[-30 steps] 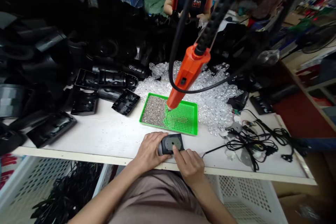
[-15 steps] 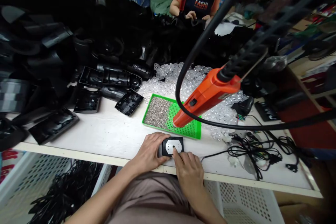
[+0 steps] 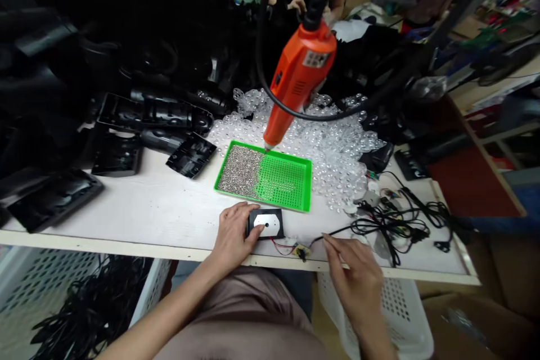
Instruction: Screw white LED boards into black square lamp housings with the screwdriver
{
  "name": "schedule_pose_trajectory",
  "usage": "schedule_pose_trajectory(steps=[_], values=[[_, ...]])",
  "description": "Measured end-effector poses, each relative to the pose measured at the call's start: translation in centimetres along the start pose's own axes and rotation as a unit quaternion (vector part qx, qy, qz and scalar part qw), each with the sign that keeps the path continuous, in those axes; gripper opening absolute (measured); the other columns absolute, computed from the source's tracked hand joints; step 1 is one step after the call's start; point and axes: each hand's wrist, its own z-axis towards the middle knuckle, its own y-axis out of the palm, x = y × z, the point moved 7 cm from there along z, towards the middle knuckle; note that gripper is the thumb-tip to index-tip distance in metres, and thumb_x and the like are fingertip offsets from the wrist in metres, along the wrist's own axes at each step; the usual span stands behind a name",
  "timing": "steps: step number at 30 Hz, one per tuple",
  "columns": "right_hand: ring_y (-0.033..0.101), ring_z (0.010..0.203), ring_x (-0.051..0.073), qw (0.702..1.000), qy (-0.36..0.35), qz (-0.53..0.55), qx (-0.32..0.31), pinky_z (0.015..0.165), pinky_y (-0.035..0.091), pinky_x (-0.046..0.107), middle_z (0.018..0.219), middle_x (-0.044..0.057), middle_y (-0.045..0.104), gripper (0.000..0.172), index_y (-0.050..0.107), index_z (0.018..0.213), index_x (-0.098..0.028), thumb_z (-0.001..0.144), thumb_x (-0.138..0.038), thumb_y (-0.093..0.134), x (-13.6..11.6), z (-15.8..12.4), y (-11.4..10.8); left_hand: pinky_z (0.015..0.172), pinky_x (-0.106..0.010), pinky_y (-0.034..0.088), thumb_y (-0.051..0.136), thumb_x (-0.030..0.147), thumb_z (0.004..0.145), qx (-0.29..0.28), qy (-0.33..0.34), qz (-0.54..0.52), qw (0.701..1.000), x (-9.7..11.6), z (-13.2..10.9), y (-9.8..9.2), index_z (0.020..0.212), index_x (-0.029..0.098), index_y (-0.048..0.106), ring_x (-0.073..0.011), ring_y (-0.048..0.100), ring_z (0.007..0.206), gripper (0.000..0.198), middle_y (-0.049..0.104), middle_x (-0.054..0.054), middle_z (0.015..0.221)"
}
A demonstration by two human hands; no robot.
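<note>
**Person's left hand [image 3: 231, 234] grips a black plastic housing [image 3: 266, 224] near a white table's [image 3: 139, 214] front edge**

Left fingers wrap the housing's left end. Just right lies a small circuit board [image 3: 301, 251] on red and black wires; the right hand [image 3: 353, 275] has fingertips [image 3: 325, 238] at a thin black cable [image 3: 340, 230], any grip unclear. An orange electric screwdriver [image 3: 300, 76] hangs above a green tray [image 3: 309, 185].

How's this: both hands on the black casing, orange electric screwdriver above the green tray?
No: the head view shows only the left hand on the black casing; the right hand is off it, by the thin black cable. Orange electric screwdriver above the green tray stands.
</note>
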Motion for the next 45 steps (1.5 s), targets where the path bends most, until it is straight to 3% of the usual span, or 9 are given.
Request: schedule_pose_trajectory(steps=[5,10,15,23,26,30,34,38,45], values=[[0.064,0.074,0.017,0.988,0.037,-0.082,-0.127,0.070,0.044,0.031,0.083,0.004,0.072,0.022,0.068,0.094,-0.019,0.095,-0.029,0.048,1.4,-3.5,0.6,0.099,-0.049,0.032,0.049,0.039,0.090,0.002,0.007,0.009,1.000,-0.3,0.0,0.2,0.123,0.023,0.049,-0.0293,0.048,0.122,0.037,0.062,-0.009,0.122],[0.060,0.102,0.025,0.987,0.020,-0.123,-0.106,0.091,0.041,0.041,0.115,0.010,0.067,0.036,0.058,0.121,-0.017,0.093,-0.038,0.050,-0.9,-3.4,2.9,0.099,-0.048,0.033,0.047,0.041,0.091,0.009,0.016,0.015,1.000,-0.2,0.0,0.2,0.125,0.021,0.049,-0.0290,0.049,0.121,0.039,0.061,-0.010,0.123],[0.059,0.098,0.019,0.993,-0.050,-0.057,-0.093,0.106,0.031,0.047,0.103,0.005,0.069,0.024,0.060,0.113,-0.019,0.091,-0.019,0.052,-1.3,-1.9,2.2,0.100,-0.048,0.033,0.047,0.039,0.092,0.006,0.020,0.011,1.000,-0.2,0.0,0.1,0.127,0.022,0.048,-0.0289,0.049,0.122,0.039,0.061,-0.010,0.124],[0.057,0.106,0.025,0.985,-0.064,-0.127,-0.101,0.088,0.050,0.042,0.120,0.012,0.063,0.034,0.060,0.121,-0.021,0.089,-0.014,0.054,1.6,0.1,6.1,0.098,-0.047,0.035,0.049,0.036,0.091,0.022,0.027,0.011,0.999,0.1,-0.1,-0.1,0.125,0.021,0.049,-0.0287,0.051,0.120,0.037,0.063,-0.009,0.123],[0.058,0.108,0.023,0.991,-0.041,-0.048,-0.119,0.088,0.052,0.038,0.120,0.013,0.062,0.036,0.056,0.127,-0.017,0.092,-0.021,0.052,1.7,0.4,4.9,0.098,-0.046,0.035,0.050,0.034,0.091,0.025,0.027,0.010,0.999,0.1,-0.1,-0.1,0.126,0.022,0.049,-0.0278,0.051,0.121,0.037,0.063,-0.009,0.122],[0.066,0.082,0.017,0.999,0.016,0.007,-0.044,0.076,0.053,0.028,0.090,0.006,0.071,0.017,0.068,0.099,-0.018,0.092,-0.026,0.054,0.7,-0.9,2.0,0.099,-0.045,0.034,0.049,0.034,0.091,0.026,0.028,0.009,0.999,0.2,-0.2,-0.1,0.126,0.022,0.048,-0.0272,0.051,0.121,0.036,0.063,-0.008,0.122],[0.066,0.060,0.018,0.993,0.081,-0.066,-0.063,0.055,0.049,0.027,0.073,0.006,0.071,0.041,0.069,0.098,-0.015,0.091,-0.050,0.050,-0.1,-3.2,4.5,0.098,-0.045,0.034,0.050,0.033,0.091,0.024,0.029,0.008,0.999,0.3,-0.2,-0.1,0.125,0.020,0.047,-0.0277,0.050,0.121,0.037,0.063,-0.009,0.121],[0.070,0.066,0.019,0.987,0.105,-0.062,-0.104,0.059,0.053,0.029,0.082,0.008,0.073,0.039,0.068,0.105,-0.016,0.095,-0.044,0.043,-0.3,-3.8,5.7,0.097,-0.045,0.034,0.049,0.032,0.092,0.021,0.027,0.006,0.999,0.4,-0.2,-0.1,0.127,0.019,0.047,-0.0278,0.049,0.121,0.037,0.062,-0.010,0.122],[0.064,0.097,0.019,0.992,-0.060,0.012,-0.106,0.082,0.055,0.031,0.106,0.010,0.067,0.035,0.059,0.125,-0.023,0.092,-0.015,0.049,-3.3,0.6,2.7,0.099,-0.046,0.033,0.048,0.031,0.093,0.014,0.022,0.009,1.000,0.5,-0.2,0.1,0.130,0.019,0.046,-0.0279,0.049,0.121,0.039,0.061,-0.011,0.122]])
